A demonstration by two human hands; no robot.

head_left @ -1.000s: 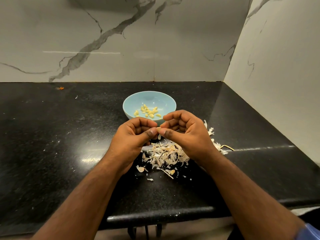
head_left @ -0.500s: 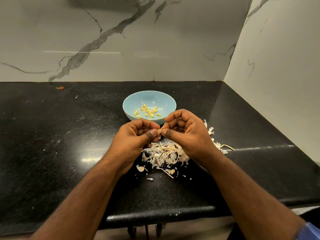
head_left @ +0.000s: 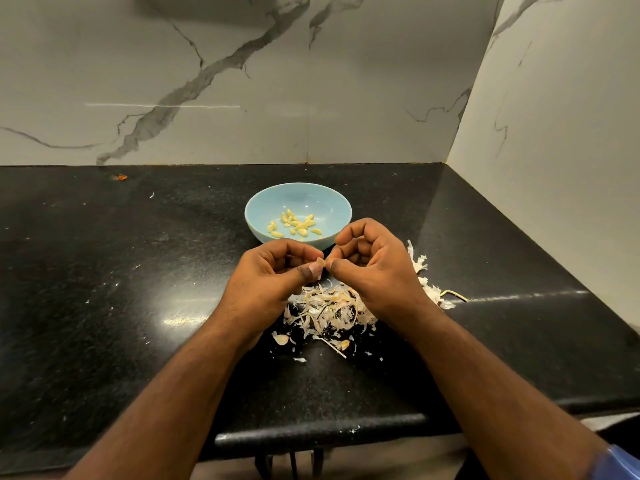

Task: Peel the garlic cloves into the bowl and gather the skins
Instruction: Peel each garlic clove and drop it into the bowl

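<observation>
We can barely make out the garlic clove (head_left: pixel 320 261), a pale sliver pinched between the thumb tips of our left hand (head_left: pixel 273 271) and right hand (head_left: pixel 375 268), both curled on it above the skins (head_left: pixel 329 311); our right hand hides part of that pile. Peeled cloves (head_left: pixel 294 225) lie in the blue bowl (head_left: pixel 263 206) just beyond, on the black speckled tabletop (head_left: pixel 104 271) below marble walls (head_left: pixel 207 81).

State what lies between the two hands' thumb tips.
In the head view, a small garlic clove, pinched between the left hand and right hand.
</observation>
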